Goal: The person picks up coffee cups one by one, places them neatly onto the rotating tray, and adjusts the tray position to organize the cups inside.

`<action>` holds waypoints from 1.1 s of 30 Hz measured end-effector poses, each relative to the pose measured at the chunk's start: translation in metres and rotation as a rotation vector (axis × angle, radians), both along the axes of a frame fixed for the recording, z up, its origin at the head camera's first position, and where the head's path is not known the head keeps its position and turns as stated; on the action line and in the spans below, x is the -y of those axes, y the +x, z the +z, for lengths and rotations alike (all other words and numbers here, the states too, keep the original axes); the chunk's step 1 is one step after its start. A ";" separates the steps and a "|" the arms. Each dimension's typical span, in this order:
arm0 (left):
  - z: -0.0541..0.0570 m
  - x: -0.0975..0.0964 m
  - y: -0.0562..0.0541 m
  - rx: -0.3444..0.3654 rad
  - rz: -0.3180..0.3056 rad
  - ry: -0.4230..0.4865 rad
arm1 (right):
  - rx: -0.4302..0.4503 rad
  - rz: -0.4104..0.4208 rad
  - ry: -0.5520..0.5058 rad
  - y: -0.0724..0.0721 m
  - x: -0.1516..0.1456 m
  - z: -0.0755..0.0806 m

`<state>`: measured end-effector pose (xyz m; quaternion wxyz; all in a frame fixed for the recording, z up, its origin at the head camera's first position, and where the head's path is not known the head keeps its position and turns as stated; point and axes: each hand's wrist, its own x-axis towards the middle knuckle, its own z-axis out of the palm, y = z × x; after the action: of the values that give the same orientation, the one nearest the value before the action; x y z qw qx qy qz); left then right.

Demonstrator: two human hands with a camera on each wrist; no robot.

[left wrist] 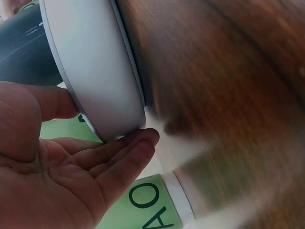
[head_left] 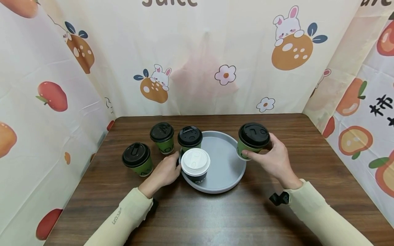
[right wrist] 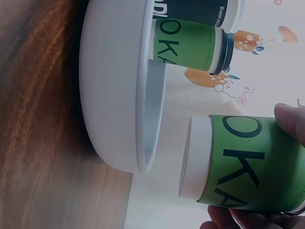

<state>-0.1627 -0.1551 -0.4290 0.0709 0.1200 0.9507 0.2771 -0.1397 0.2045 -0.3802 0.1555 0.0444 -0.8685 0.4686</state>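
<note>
My left hand (head_left: 166, 171) pinches the left rim of a round grey tray (head_left: 223, 160). In the left wrist view its thumb lies over the tray rim (left wrist: 97, 52), with the fingers against the outer side. A green paper coffee cup with a black lid (head_left: 253, 136) is gripped upright by my right hand (head_left: 275, 162) at the tray's right edge. The right wrist view shows this held cup's white base (right wrist: 195, 157) raised above rim height. On the tray's left part stand a dark cup with a white lid (head_left: 195, 162) and, behind it, a green black-lidded cup (head_left: 189, 136).
Two more green cups with black lids stand on the wooden table (head_left: 209, 218) left of the tray: one farther back (head_left: 162, 136), one nearer (head_left: 138, 159) beside my left forearm. Printed curtains (head_left: 197, 51) hang behind the table and along both sides.
</note>
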 end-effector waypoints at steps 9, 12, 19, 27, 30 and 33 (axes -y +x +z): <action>-0.001 0.000 0.000 0.000 0.004 -0.008 | 0.013 0.039 -0.022 0.002 0.005 -0.006; -0.002 0.000 0.000 0.003 0.006 -0.010 | 0.055 0.045 -0.034 0.004 0.006 -0.008; -0.001 0.000 0.000 0.017 0.007 -0.007 | 0.081 0.056 -0.011 0.007 0.010 -0.012; -0.001 0.000 0.000 0.021 0.008 -0.005 | 0.067 0.097 -0.014 0.008 0.013 -0.014; -0.001 0.000 0.000 0.015 0.006 -0.002 | 0.062 0.111 -0.014 0.009 0.014 -0.014; -0.001 -0.001 0.000 0.011 0.005 -0.002 | 0.065 0.118 -0.009 0.009 0.015 -0.015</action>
<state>-0.1626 -0.1545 -0.4300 0.0754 0.1159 0.9509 0.2770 -0.1311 0.1892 -0.3956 0.0995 0.0796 -0.8668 0.4821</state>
